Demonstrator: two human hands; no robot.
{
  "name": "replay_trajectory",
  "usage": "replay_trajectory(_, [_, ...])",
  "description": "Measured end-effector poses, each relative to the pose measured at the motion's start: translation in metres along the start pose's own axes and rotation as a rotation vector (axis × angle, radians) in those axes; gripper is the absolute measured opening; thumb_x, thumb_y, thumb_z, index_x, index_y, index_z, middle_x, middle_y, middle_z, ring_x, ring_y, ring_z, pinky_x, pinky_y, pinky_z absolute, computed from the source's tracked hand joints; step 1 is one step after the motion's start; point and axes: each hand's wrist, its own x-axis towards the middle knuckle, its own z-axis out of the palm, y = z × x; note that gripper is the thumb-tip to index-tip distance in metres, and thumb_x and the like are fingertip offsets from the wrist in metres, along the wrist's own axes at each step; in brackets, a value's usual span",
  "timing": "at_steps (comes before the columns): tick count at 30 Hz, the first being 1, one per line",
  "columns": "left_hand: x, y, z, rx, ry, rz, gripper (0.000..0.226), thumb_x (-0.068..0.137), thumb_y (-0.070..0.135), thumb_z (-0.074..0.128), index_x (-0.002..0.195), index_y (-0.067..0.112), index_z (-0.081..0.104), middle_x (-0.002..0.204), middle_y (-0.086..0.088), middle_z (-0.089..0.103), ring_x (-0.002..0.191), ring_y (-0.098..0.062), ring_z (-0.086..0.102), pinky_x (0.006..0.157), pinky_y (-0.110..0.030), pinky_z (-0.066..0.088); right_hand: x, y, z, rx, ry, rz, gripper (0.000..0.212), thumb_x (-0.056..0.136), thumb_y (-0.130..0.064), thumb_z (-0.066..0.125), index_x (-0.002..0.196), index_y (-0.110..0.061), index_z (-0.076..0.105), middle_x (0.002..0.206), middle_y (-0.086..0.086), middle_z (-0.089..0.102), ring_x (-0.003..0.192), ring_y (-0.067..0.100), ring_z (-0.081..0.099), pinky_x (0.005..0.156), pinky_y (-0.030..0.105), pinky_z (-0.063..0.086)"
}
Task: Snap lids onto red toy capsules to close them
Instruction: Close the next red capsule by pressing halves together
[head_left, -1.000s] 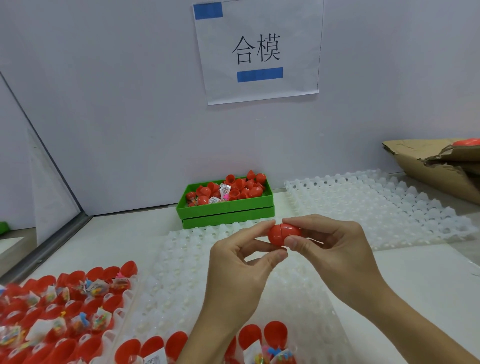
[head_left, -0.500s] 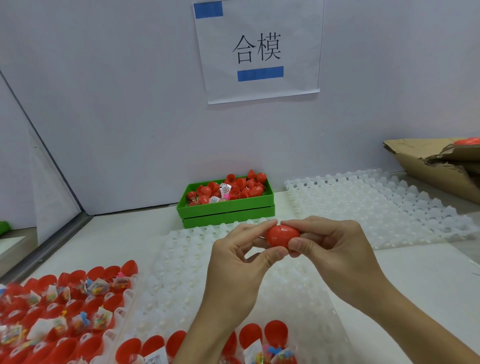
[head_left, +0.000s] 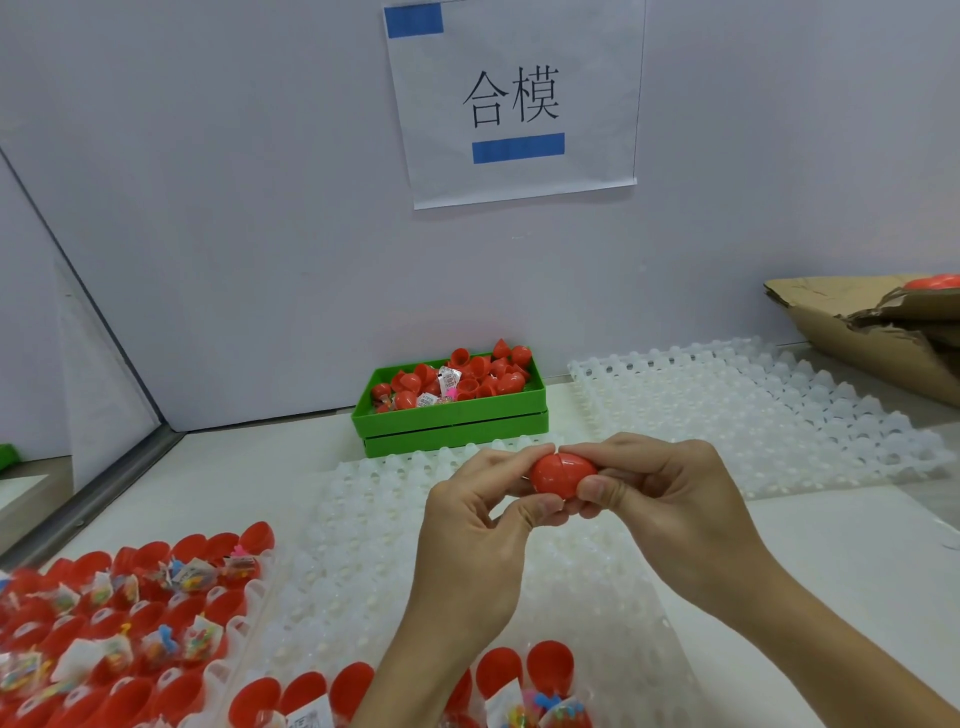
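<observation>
Capsule: I hold one red capsule (head_left: 563, 473) in the air between my two hands, above the clear tray (head_left: 441, 551) on the worktop (head_left: 234, 467). A thin seam runs across it near its left end.
Left hand: my left hand (head_left: 478, 525) pinches the capsule's left end, forefinger on top and thumb below.
Right hand: my right hand (head_left: 670, 499) grips the right end, thumb under the front and fingers curled over the top.
Hands together: the forefinger tips meet above the capsule.
Open halves: red halves with small packets sit in a tray at lower left (head_left: 119, 623), and more at the bottom edge (head_left: 524, 686).
Green bin: a green bin (head_left: 452, 421) of loose red pieces stands by the wall, behind my hands.
Right side: another clear tray (head_left: 753, 410) and a cardboard box (head_left: 872, 338).
</observation>
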Motion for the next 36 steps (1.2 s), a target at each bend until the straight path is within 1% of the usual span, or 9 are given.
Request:
replay_trajectory(4, [0.000, -0.002, 0.001, 0.036, 0.031, 0.021, 0.046, 0.083, -0.007, 0.071, 0.104, 0.034, 0.071, 0.091, 0.011, 0.068, 0.090, -0.005, 0.067, 0.069, -0.017, 0.058, -0.001, -0.001, 0.000, -0.067, -0.007, -0.014, 0.040, 0.079, 0.016, 0.068, 0.099, -0.018, 0.076, 0.079, 0.003, 0.073, 0.063, 0.015, 0.068, 0.064, 0.020, 0.055])
replay_trajectory(9, [-0.003, -0.008, 0.003, 0.195, 0.065, 0.121, 0.042, 0.081, -0.016, 0.067, 0.112, 0.011, 0.074, 0.084, 0.010, 0.064, 0.083, -0.006, 0.065, 0.066, -0.016, 0.057, -0.003, 0.001, 0.002, -0.159, -0.031, -0.027, 0.040, 0.079, 0.015, 0.069, 0.095, -0.021, 0.078, 0.076, 0.002, 0.072, 0.062, 0.009, 0.067, 0.062, 0.016, 0.053])
replay_trajectory(16, [-0.007, -0.007, 0.008, 0.402, 0.072, 0.248, 0.039, 0.085, -0.019, 0.060, 0.117, 0.000, 0.070, 0.084, 0.013, 0.054, 0.080, 0.010, 0.060, 0.064, -0.005, 0.050, -0.004, 0.006, 0.004, -0.184, -0.028, 0.017, 0.037, 0.080, 0.019, 0.065, 0.093, -0.013, 0.079, 0.074, -0.002, 0.070, 0.060, 0.012, 0.067, 0.058, 0.016, 0.051])
replay_trajectory(19, [-0.008, -0.005, 0.010, 0.499, 0.024, 0.269, 0.037, 0.087, -0.015, 0.061, 0.120, -0.002, 0.068, 0.087, 0.008, 0.050, 0.074, 0.009, 0.059, 0.067, -0.004, 0.050, -0.004, 0.009, 0.005, -0.235, -0.045, 0.017, 0.035, 0.081, 0.020, 0.062, 0.095, -0.008, 0.079, 0.076, 0.001, 0.068, 0.060, 0.013, 0.065, 0.058, 0.016, 0.050])
replay_trajectory(22, [-0.007, -0.002, 0.010, 0.585, -0.024, 0.290, 0.035, 0.087, -0.012, 0.062, 0.120, -0.001, 0.068, 0.092, 0.004, 0.051, 0.067, 0.004, 0.053, 0.072, -0.012, 0.053, -0.005, 0.010, 0.005, -0.266, -0.044, 0.016, 0.035, 0.083, 0.019, 0.060, 0.096, -0.007, 0.079, 0.078, 0.003, 0.068, 0.062, 0.012, 0.065, 0.059, 0.016, 0.050])
replay_trajectory(25, [-0.004, 0.001, 0.009, 0.589, 0.025, 0.317, 0.032, 0.086, -0.010, 0.063, 0.116, -0.001, 0.069, 0.092, 0.003, 0.052, 0.068, 0.000, 0.054, 0.071, -0.008, 0.053, -0.005, 0.006, 0.006, -0.256, -0.036, -0.006, 0.036, 0.085, 0.017, 0.060, 0.097, -0.011, 0.079, 0.078, -0.001, 0.069, 0.066, 0.009, 0.065, 0.062, 0.016, 0.052])
replay_trajectory(30, [-0.005, 0.003, 0.006, 0.562, 0.120, 0.336, 0.024, 0.081, 0.008, 0.069, 0.105, 0.010, 0.075, 0.084, 0.008, 0.053, 0.074, -0.010, 0.056, 0.066, -0.014, 0.055, -0.007, 0.004, 0.011, -0.201, -0.051, 0.043, 0.030, 0.092, -0.003, 0.062, 0.117, -0.018, 0.072, 0.098, -0.010, 0.076, 0.094, 0.006, 0.070, 0.086, 0.024, 0.057])
replay_trajectory(33, [-0.005, -0.002, 0.005, 0.557, 0.088, 0.315, 0.026, 0.079, 0.002, 0.078, 0.102, 0.012, 0.075, 0.083, 0.007, 0.055, 0.079, -0.008, 0.056, 0.067, -0.011, 0.051, -0.009, 0.001, 0.015, -0.093, -0.064, 0.112, 0.027, 0.085, -0.013, 0.074, 0.104, -0.031, 0.073, 0.093, -0.011, 0.076, 0.091, 0.006, 0.072, 0.084, 0.021, 0.057])
replay_trajectory(36, [-0.005, -0.003, 0.009, 0.544, 0.071, 0.289, 0.028, 0.077, 0.004, 0.081, 0.103, 0.014, 0.075, 0.087, 0.009, 0.056, 0.079, -0.006, 0.056, 0.067, -0.008, 0.049, -0.008, 0.003, 0.015, -0.075, -0.091, 0.135, 0.023, 0.084, -0.003, 0.071, 0.095, -0.022, 0.077, 0.088, -0.003, 0.077, 0.087, 0.013, 0.073, 0.081, 0.026, 0.059])
